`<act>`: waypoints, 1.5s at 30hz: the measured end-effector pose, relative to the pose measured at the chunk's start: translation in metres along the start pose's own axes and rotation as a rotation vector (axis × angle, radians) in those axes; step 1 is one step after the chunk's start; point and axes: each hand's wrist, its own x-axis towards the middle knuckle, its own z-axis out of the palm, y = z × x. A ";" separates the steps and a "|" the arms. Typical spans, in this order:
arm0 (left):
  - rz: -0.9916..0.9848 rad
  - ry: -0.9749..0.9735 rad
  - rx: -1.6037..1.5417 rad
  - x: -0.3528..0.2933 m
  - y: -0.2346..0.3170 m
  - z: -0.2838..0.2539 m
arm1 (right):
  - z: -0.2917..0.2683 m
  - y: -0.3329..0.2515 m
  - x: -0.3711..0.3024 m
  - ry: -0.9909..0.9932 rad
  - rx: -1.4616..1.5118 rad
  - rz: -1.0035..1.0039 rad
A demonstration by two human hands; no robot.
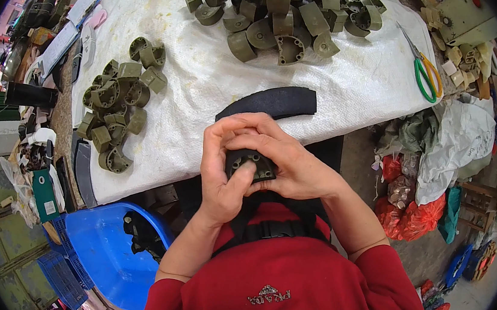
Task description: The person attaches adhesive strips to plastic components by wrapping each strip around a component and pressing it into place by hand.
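Note:
Close to my chest, at the table's near edge, both hands are closed round a dark curved plastic part [262,167] with small round posts inside its hollow. My left hand [220,179] wraps its left side, the thumb pressed into the hollow. From the right, my right hand [300,168] grips the same part, its fingers over the far side and the thumb below. Much of the part is hidden by fingers. Just beyond my hands a curved black strip [275,101] lies on the white woven sheet [187,103].
A large heap of olive-green plastic parts [280,22] sits at the table's far side, a smaller pile [117,105] at the left. Scissors [423,73] with green and yellow handles lie far right. A blue tub [110,255] stands lower left; red bags [424,216] are at right.

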 end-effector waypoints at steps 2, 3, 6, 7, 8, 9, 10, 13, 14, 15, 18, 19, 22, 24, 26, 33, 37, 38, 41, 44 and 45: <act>-0.002 -0.069 0.048 0.002 0.002 -0.006 | -0.005 -0.002 -0.002 0.038 -0.098 0.003; -0.122 -0.085 -0.083 0.000 0.003 -0.008 | -0.006 -0.003 -0.003 0.072 -0.193 0.004; -0.160 -0.144 -0.427 -0.004 -0.005 -0.013 | -0.003 -0.010 -0.002 0.119 -0.225 0.017; -0.199 -0.137 -0.485 -0.005 -0.005 -0.010 | -0.001 -0.009 -0.002 0.113 -0.222 0.014; -0.237 -0.129 -0.543 -0.006 -0.005 -0.008 | 0.001 -0.007 -0.003 0.126 -0.252 0.023; -0.274 -0.110 -0.512 -0.004 -0.004 -0.007 | 0.002 -0.006 -0.003 0.137 -0.282 0.030; -0.271 -0.103 -0.510 -0.003 -0.001 -0.005 | 0.003 -0.006 -0.003 0.131 -0.279 0.026; -0.245 -0.019 -0.379 -0.003 0.001 0.004 | -0.001 -0.004 -0.002 0.088 -0.262 -0.064; -0.244 -0.022 -0.383 -0.003 0.001 0.004 | -0.004 -0.007 -0.003 0.090 -0.267 -0.062; -0.246 -0.069 -0.503 -0.004 0.001 0.003 | -0.006 -0.012 -0.003 0.085 0.066 0.135; -0.264 -0.157 -0.691 -0.006 -0.003 0.003 | 0.003 -0.013 0.001 0.170 0.362 0.277; -0.263 -0.117 -0.605 -0.005 -0.002 0.005 | 0.002 -0.020 0.004 0.157 0.397 0.390; -0.184 -0.083 -0.467 -0.003 -0.001 0.010 | 0.007 -0.003 -0.001 0.183 0.255 0.211; -0.240 -0.019 -0.412 -0.003 0.002 0.012 | 0.006 0.005 -0.003 0.114 0.151 0.113; -0.247 0.027 -0.441 -0.001 0.001 0.012 | 0.012 0.011 -0.007 0.154 0.111 0.058; -0.280 0.122 -0.674 0.000 0.002 0.011 | 0.016 0.004 -0.006 0.213 0.071 -0.037; -0.279 0.106 -0.702 -0.003 0.000 0.012 | 0.020 0.009 -0.010 0.266 -0.005 -0.034; -0.274 0.076 -0.718 -0.003 0.000 0.011 | 0.018 0.009 -0.009 0.261 -0.005 -0.037; -0.257 0.028 -0.798 0.001 0.005 0.004 | 0.009 0.007 -0.004 0.246 -0.118 0.017; -0.410 0.045 -0.487 0.004 0.013 -0.010 | 0.005 -0.016 0.006 0.218 -0.739 -0.191; -0.314 -0.033 -0.232 0.000 0.008 -0.012 | 0.006 -0.020 0.008 0.168 -0.829 -0.225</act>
